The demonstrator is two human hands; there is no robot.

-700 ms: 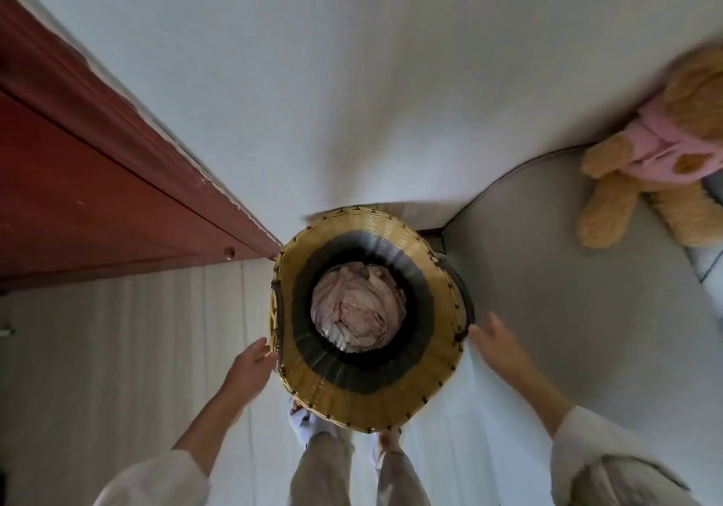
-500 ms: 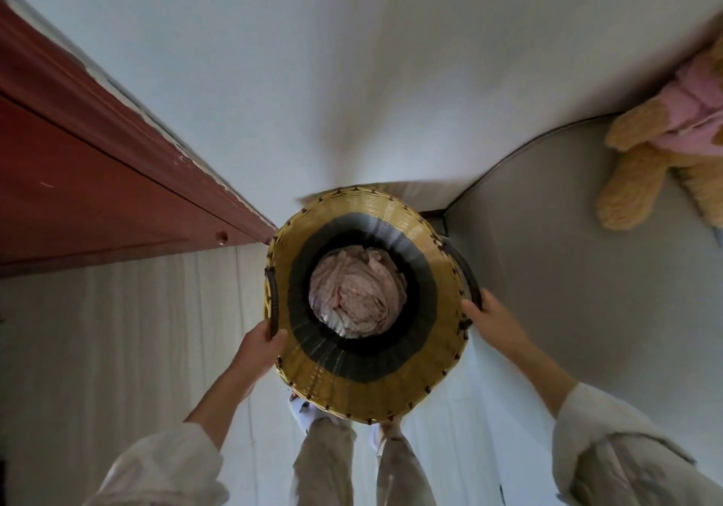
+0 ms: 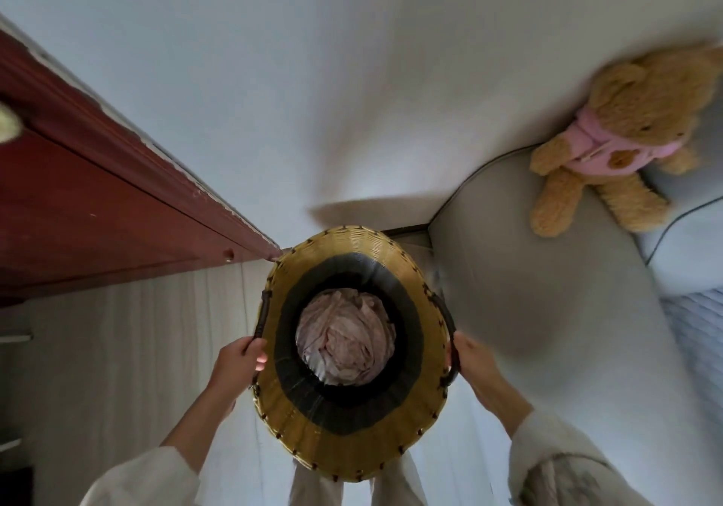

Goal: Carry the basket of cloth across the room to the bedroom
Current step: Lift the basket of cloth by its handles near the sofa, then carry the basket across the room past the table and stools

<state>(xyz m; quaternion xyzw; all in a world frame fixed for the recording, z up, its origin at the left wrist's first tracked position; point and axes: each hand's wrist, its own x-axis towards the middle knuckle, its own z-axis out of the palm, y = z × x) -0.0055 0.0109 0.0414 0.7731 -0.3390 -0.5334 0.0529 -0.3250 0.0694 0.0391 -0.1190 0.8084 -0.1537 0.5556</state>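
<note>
A round woven basket [image 3: 352, 439], yellow with a wide black band inside, is seen from above in the middle of the head view. Crumpled pale pink cloth [image 3: 344, 335] lies at its bottom. My left hand [image 3: 238, 360] is wrapped around the dark handle on the basket's left rim. On the opposite rim, my right hand [image 3: 475, 360] holds the other dark handle. My legs show under the basket's near edge.
A dark red wooden door or cabinet front [image 3: 90, 208] runs along the left. A grey padded bed or sofa [image 3: 547, 310] fills the right, with a brown teddy bear in pink [image 3: 610, 145] on it. A white wall [image 3: 313, 75] is straight ahead, pale floor below.
Both hands moved in from beside the basket and closed on its two handles. The basket now sits a little higher and nearer in view.
</note>
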